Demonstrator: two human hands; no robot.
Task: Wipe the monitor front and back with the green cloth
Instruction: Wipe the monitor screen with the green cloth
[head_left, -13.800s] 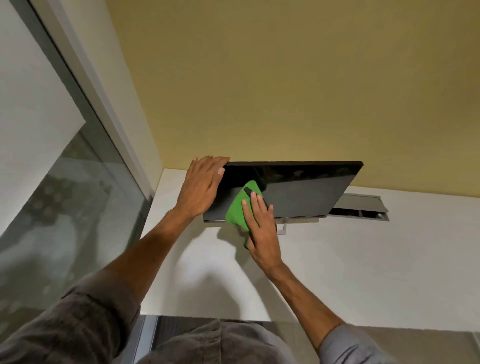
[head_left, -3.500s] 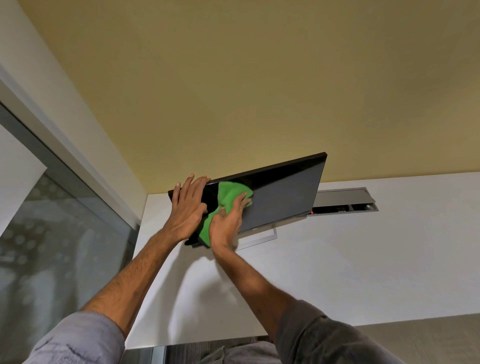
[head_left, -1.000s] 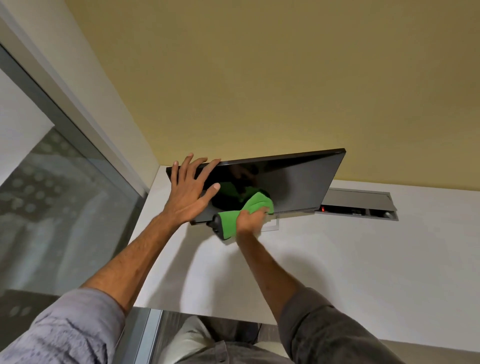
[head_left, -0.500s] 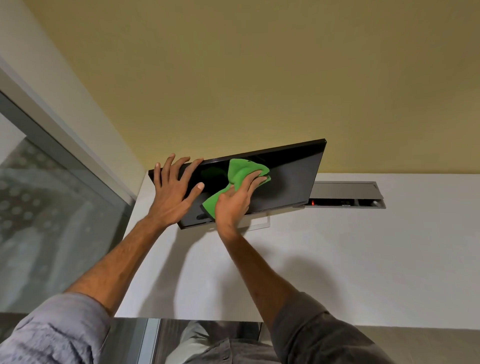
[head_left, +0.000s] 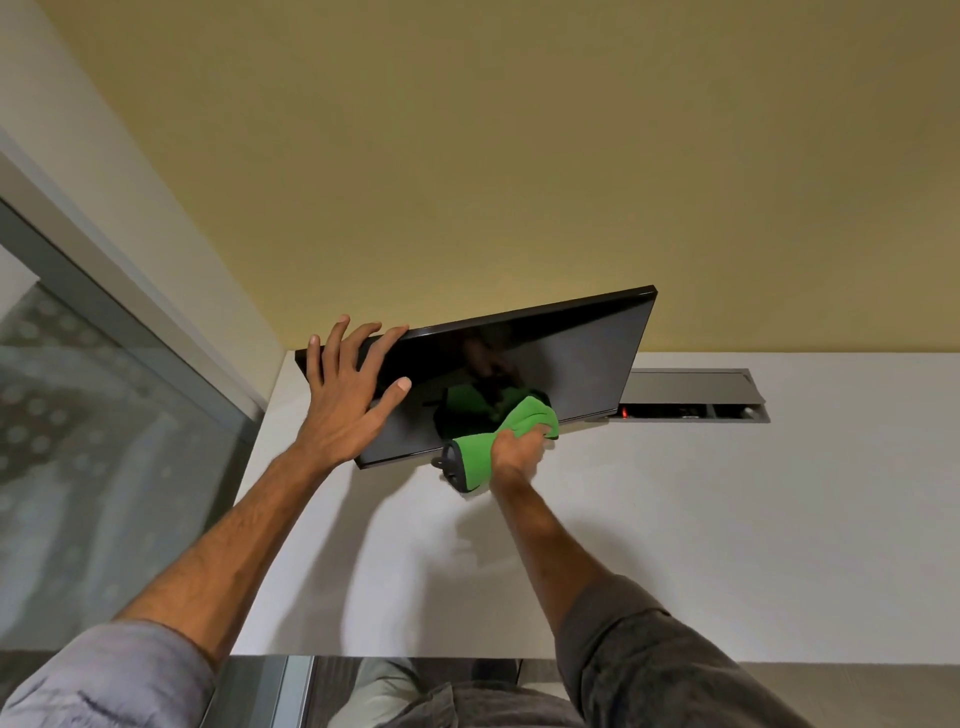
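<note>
The green cloth (head_left: 522, 420) dropped; monitor (head_left: 561, 353) slants lengthwise up rightward.

Green cloth (head_left: 525, 419) against tilted monitor (head_left: 571, 353)

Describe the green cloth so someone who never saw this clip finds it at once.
On the white desk a black monitor stands tilted near the back left corner. At its lower edge the right hand grips the green cloth, with a dark-trimmed end sticking out left of the fist. It is the only bright green object, apart from its reflection in the monitor.
</note>
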